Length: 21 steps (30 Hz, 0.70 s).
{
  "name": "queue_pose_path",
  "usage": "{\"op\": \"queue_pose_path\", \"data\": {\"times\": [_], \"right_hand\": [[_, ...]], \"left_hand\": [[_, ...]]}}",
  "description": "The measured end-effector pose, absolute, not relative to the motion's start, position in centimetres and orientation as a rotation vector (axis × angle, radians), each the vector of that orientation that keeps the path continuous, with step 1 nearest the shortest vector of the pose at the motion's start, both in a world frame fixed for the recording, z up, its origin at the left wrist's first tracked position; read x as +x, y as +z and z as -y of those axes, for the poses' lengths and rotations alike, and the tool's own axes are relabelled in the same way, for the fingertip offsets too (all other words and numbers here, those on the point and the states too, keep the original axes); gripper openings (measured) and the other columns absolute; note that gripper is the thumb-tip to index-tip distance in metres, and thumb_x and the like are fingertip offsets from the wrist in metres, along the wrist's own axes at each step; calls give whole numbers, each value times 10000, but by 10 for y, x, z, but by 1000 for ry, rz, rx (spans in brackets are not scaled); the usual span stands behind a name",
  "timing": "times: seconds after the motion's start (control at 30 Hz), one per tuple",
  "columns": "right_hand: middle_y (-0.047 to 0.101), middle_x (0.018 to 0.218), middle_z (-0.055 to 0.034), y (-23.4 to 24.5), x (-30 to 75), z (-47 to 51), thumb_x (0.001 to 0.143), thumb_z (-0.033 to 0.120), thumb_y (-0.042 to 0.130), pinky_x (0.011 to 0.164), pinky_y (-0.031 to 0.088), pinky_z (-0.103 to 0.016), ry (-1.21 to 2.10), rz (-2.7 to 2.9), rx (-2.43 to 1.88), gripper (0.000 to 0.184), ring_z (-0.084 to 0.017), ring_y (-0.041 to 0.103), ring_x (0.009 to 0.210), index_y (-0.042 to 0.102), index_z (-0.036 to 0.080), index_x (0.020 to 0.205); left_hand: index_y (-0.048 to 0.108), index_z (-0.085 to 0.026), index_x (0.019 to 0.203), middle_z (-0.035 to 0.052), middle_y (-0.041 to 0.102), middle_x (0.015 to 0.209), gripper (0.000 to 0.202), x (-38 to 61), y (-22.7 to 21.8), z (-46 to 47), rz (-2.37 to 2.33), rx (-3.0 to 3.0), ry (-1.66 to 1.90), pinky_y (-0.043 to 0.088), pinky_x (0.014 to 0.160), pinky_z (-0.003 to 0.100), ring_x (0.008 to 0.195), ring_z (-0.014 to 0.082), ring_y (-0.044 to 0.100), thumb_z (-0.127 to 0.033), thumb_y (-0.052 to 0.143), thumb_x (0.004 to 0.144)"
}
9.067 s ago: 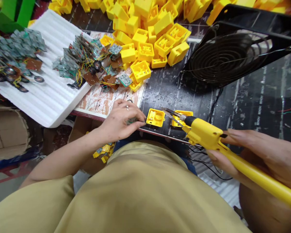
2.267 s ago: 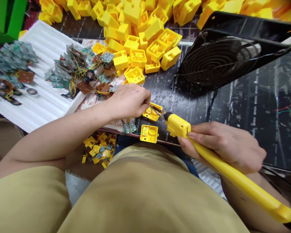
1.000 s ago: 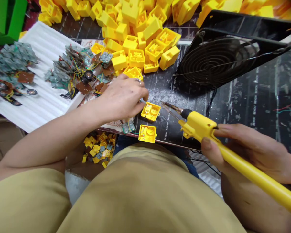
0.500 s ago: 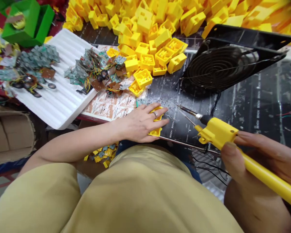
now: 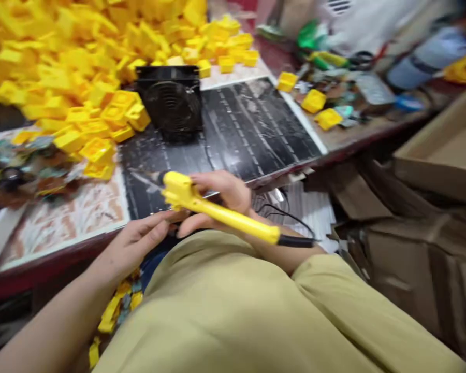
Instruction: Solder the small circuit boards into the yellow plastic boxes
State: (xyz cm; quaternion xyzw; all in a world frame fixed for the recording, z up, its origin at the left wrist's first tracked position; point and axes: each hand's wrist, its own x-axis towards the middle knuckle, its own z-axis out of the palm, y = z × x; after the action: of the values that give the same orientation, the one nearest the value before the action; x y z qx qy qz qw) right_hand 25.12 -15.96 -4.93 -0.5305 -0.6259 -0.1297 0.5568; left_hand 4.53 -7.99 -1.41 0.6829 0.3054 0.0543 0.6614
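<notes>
Right fingers [image 5: 207, 180] hold the yellow soldering iron [image 5: 233, 216]; left fingers [image 5: 156, 234] are near the iron, can't tell if gripping.

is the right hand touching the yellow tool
Touching: the head view shows the right hand gripping the yellow tool, whose handle passes between its thumb and fingers, a fingertip against the tool's body.

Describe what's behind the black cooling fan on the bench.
Beyond the black cooling fan, yellow plastic cases show, blurred. The fan itself covers whatever may lie directly behind it.
</notes>
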Motion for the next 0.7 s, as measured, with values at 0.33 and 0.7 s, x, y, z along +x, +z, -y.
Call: {"op": "queue_pose_path", "data": {"times": [0.33, 0.7], "right_hand": [[457, 1530, -68, -52, 252, 206, 869, 534, 694, 1232, 308, -346, -51, 1359, -1495, 686, -177, 388, 1434, 484, 166, 1409], [717, 752, 68, -31, 372, 365, 918, 310, 635, 639, 498, -149, 271, 1332, -1455, 158, -51, 658, 657, 748, 212, 871]], "left_hand": [[732, -152, 750, -19, 732, 700, 233, 147, 18, 143, -731, 717, 357, 548, 547, 110, 530, 41, 626, -140, 558, 905], [706, -167, 857, 16, 795, 825, 180, 141, 14, 148, -708, 979, 321, 648, 755, 290, 839, 177, 769, -230, 570, 958]]}}
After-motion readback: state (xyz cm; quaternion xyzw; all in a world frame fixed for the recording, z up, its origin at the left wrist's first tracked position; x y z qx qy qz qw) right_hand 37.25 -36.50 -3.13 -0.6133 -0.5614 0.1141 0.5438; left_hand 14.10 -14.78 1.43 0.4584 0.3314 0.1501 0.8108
